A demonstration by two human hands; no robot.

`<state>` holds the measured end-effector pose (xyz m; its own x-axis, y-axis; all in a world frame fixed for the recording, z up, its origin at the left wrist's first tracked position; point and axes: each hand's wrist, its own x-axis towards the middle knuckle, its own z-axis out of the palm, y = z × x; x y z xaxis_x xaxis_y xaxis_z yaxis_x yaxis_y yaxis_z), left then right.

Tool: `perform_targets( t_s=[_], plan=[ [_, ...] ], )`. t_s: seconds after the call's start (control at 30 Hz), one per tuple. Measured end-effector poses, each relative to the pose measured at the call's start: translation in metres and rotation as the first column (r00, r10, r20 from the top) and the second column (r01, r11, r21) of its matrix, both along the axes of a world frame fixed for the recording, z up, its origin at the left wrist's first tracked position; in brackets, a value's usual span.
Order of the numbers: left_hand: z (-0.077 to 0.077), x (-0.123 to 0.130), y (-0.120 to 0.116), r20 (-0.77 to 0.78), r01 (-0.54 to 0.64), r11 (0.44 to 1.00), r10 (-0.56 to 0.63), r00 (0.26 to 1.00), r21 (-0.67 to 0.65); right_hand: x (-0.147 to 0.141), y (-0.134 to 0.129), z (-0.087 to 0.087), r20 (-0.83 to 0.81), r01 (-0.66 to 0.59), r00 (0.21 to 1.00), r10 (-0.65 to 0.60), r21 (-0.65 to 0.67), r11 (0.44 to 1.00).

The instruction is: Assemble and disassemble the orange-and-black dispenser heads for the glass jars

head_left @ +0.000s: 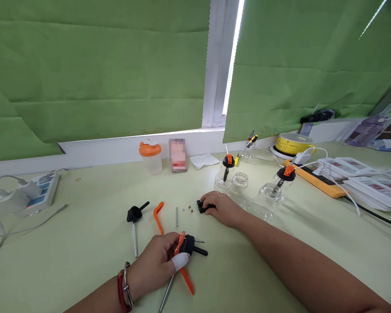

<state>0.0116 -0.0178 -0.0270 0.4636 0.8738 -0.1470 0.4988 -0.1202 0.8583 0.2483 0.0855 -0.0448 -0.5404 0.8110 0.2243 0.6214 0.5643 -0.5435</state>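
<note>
My left hand (161, 258), its thumb wrapped in white tape, grips a black plastic part (187, 245) together with an orange handle (187, 281); a metal rod (167, 293) extends below. My right hand (223, 208) has its fingers closed on a small black piece (201, 207) lying on the table. Between the hands are a long screw (177, 216) and several tiny metal bits (190, 207). Left of the screw lies another orange handle (157, 216). Farther left rests a black cup-shaped part (134, 213) with a metal rod.
Clear glass jars (240, 180) stand behind my right forearm, some holding black-and-orange assemblies (228, 161). An orange-lidded cup (150, 156) is at the back. Power strips lie left (44, 195) and right (319, 180), beside stacked white packs (374, 191).
</note>
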Motion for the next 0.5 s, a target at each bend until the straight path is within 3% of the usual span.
perform_targets(
  t_s=[0.13, 0.33, 0.43, 0.5],
  plan=[
    [0.001, -0.002, -0.002, 0.025, 0.101, 0.994, -0.100, 0.995, -0.045, -0.005, -0.008, 0.009, 0.042, -0.061, 0.997, 0.057, 0.095, 0.994],
    [0.009, -0.003, -0.005, 0.015, 0.212, 0.975, -0.212, 0.977, -0.059, -0.028, -0.037, 0.008, 0.312, -0.364, 0.902, 0.297, 0.182, 0.914],
    [0.012, -0.002, -0.005, 0.057, 0.215, 0.973, -0.211, 0.976, -0.079, -0.035, -0.045, 0.005, 0.448, -0.433, 0.834, 0.321, 0.173, 0.885],
    [0.011, -0.002, -0.005, 0.080, 0.205, 0.974, -0.197, 0.977, -0.100, -0.038, -0.047, 0.005, 0.494, -0.412, 0.821, 0.288, 0.160, 0.897]
  ],
)
